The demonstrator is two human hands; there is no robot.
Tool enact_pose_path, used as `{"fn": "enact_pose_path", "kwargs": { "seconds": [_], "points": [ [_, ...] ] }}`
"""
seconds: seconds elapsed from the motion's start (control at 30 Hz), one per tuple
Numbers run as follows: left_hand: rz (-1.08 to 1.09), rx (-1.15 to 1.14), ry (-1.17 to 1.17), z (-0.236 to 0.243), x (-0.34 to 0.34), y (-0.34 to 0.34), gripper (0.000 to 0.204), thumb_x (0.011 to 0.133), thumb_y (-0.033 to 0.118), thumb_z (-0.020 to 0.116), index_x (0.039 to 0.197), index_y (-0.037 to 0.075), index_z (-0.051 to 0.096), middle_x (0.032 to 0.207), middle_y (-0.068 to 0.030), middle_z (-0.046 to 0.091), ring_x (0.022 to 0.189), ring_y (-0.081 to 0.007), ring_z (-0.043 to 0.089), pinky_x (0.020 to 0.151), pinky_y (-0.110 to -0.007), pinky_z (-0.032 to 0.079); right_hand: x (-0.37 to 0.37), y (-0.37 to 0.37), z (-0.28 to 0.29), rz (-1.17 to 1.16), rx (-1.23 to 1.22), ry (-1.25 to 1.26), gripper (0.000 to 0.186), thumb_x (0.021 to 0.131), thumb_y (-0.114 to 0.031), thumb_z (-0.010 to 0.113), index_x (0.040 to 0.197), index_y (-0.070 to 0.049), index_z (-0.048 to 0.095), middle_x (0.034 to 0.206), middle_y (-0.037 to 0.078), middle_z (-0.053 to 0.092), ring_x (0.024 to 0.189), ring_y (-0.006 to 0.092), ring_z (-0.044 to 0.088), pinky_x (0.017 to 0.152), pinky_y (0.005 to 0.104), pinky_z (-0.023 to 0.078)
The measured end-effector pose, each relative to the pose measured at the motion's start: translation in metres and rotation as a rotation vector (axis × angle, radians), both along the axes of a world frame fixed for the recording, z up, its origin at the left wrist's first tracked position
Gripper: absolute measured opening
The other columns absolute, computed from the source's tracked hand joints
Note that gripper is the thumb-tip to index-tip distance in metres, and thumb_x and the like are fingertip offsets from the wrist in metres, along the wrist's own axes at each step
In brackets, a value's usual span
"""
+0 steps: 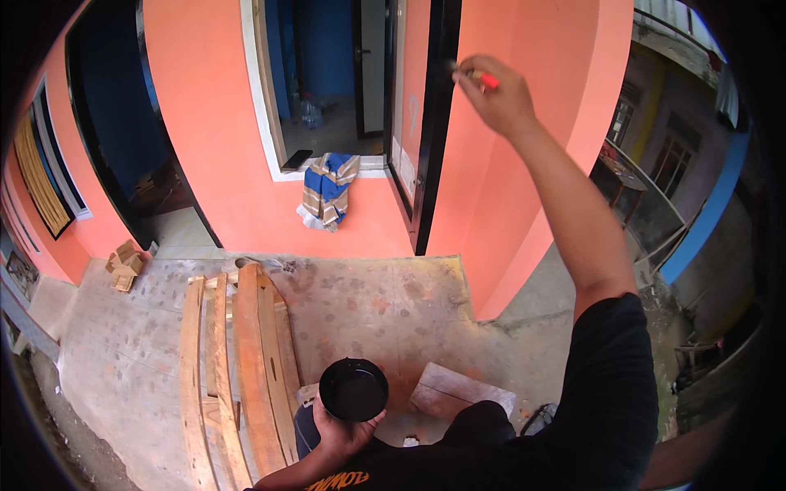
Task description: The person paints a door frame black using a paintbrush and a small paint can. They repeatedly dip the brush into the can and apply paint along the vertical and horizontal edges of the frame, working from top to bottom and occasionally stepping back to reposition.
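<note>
My left hand (344, 432) cups a round black bowl (354, 365) from below, close to my lap. The bowl's inside is dark and glossy, and what lies in it is hard to make out. High on the right, my raised right hand (498, 96) grips a slim paintbrush (489, 81) with a red handle end. The brush's tip is blurred and meets the black edge (435, 139) of an open window shutter. Whether the bristles touch it, I cannot tell.
A striped cloth (329, 188) hangs over the white window sill beside a dark phone (296, 159). On the tiled floor stand a wooden bench (260, 352), a cardboard box (124, 266) and a flat board (458, 391). A salmon-pink wall (524, 155) rises behind my right arm.
</note>
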State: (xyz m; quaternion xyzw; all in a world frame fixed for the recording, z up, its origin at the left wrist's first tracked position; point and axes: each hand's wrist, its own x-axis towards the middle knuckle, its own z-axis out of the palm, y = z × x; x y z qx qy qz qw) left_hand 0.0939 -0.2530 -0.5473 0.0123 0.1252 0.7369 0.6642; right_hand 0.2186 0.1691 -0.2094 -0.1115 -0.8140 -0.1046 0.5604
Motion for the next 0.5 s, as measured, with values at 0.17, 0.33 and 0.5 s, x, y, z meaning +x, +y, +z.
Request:
{"fn": "enact_pose_path", "kwargs": {
  "seconds": [0.17,0.33,0.5],
  "points": [
    [0.017,-0.015,0.023,0.077,0.003,0.003,0.077,0.095,0.065,0.048,0.148,0.010,0.048,0.160,-0.0197,0.039,0.131,-0.0352,0.056,0.083,-0.048,0.063,0.000,0.006,0.111,-0.037,0.294,0.174,0.013,0.091,-0.016,0.077,0.100,-0.009,0.070,0.100,0.005,0.074,0.084,0.0245,0.071,0.072,0.0315,0.058],
    [0.026,-0.033,-0.003,0.150,0.006,0.007,0.071,0.098,0.058,0.046,0.148,0.008,0.047,0.160,-0.0205,0.038,0.128,-0.0351,0.057,0.084,-0.047,0.062,0.003,0.019,0.098,-0.040,0.490,0.141,0.015,0.087,-0.007,0.077,0.099,-0.009,0.070,0.093,0.006,0.072,0.084,0.0259,0.070,0.069,0.0340,0.057],
    [0.011,-0.027,0.031,0.196,0.011,0.008,0.066,0.101,0.052,0.046,0.149,0.006,0.045,0.160,-0.0208,0.038,0.130,-0.0346,0.055,0.086,-0.046,0.061,0.021,-0.006,-0.056,-0.004,0.084,-0.120,0.027,0.086,-0.010,0.076,0.112,-0.008,0.071,0.091,0.007,0.068,0.080,0.0268,0.067,0.065,0.0379,0.056]
  ]
}}
